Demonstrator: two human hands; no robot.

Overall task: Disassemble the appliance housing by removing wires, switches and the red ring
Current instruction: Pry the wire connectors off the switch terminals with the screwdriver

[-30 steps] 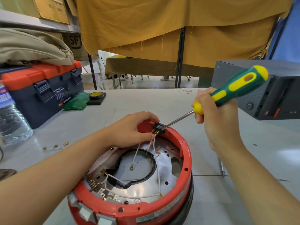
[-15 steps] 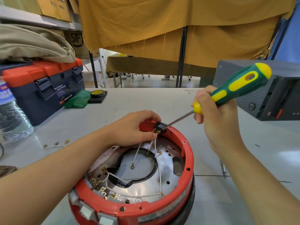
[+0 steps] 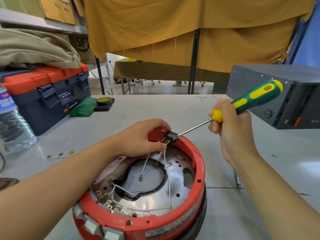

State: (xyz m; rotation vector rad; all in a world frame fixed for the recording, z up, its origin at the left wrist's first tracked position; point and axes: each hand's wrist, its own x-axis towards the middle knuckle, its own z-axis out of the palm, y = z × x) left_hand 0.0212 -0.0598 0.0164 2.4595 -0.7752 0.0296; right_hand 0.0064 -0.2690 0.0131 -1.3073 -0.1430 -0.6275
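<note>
The housing [image 3: 147, 196] sits low centre on the desk [image 3: 138, 110], red ring [image 3: 199, 170] around its rim. At the ring's 12 o'clock the left hand [image 3: 140, 137] curls its fingers [image 3: 161, 146] around the red tab, beside the black switch [image 3: 168, 135]. The right hand [image 3: 230, 129] grips the screwdriver [image 3: 249, 99], whose tip seems to touch the switch. White wires [image 3: 145, 163] hang from the switch into the housing. A toolbox [image 3: 46, 94] stands at 10 o'clock and a grey box [image 3: 277, 94] at 2.

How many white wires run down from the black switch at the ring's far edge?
3: white wires and drop from the black switch onto the metal plate; the left hand may hide more.
</note>
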